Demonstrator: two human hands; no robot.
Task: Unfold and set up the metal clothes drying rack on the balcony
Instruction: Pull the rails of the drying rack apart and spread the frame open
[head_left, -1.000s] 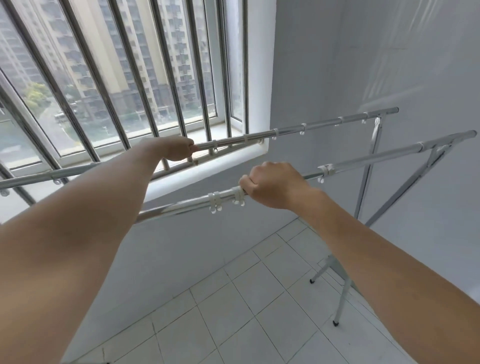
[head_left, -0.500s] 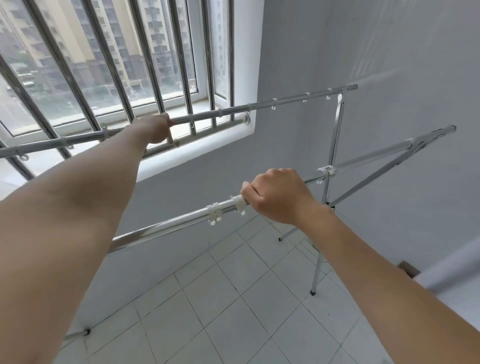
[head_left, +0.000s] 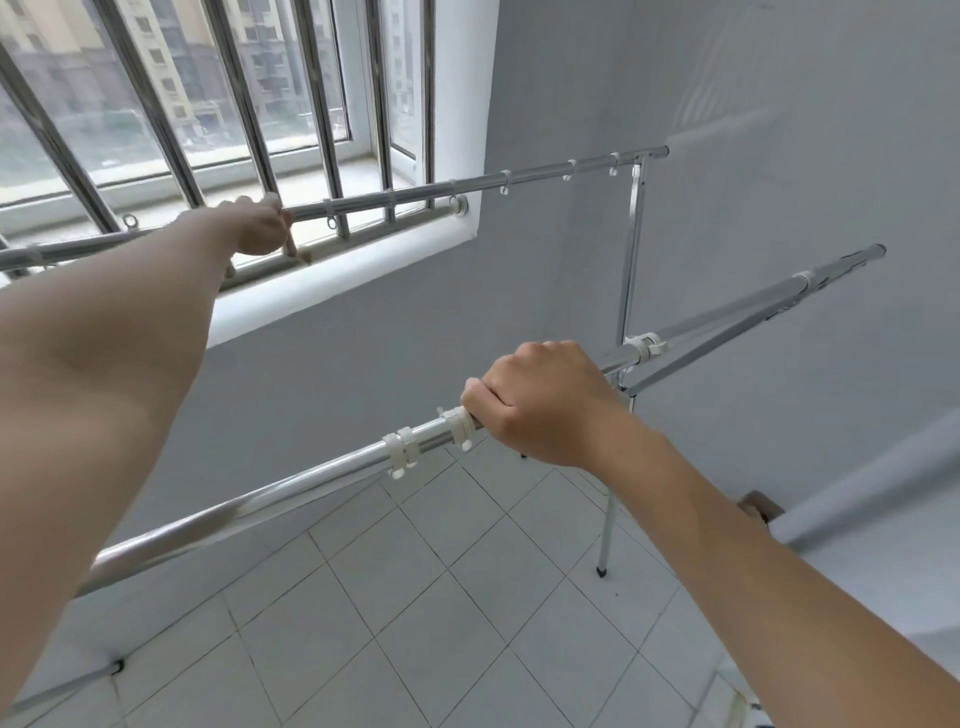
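The metal drying rack stands on the tiled balcony floor with two long silver rails. Its far rail (head_left: 540, 174) runs past the window and carries small white hooks. The near rail (head_left: 291, 488) crosses the middle of the view and has white plastic clips (head_left: 402, 451). My left hand (head_left: 258, 228) is closed around the far rail in front of the window bars. My right hand (head_left: 540, 402) grips the near rail just right of the clips. Crossed legs (head_left: 631, 270) hold up the rack's right end, with one black-tipped foot (head_left: 602, 571) on the tiles.
A barred window (head_left: 249, 104) with a white sill is close behind the far rail. Grey walls enclose the corner on the right. Another rack foot (head_left: 118, 666) rests at the lower left by the wall. A brown object (head_left: 756, 505) shows behind my right forearm.
The two rails have spread farther apart: the far rail moved toward the window with my left hand, and the near rail dropped lower with my right. The right-end legs opened wider.
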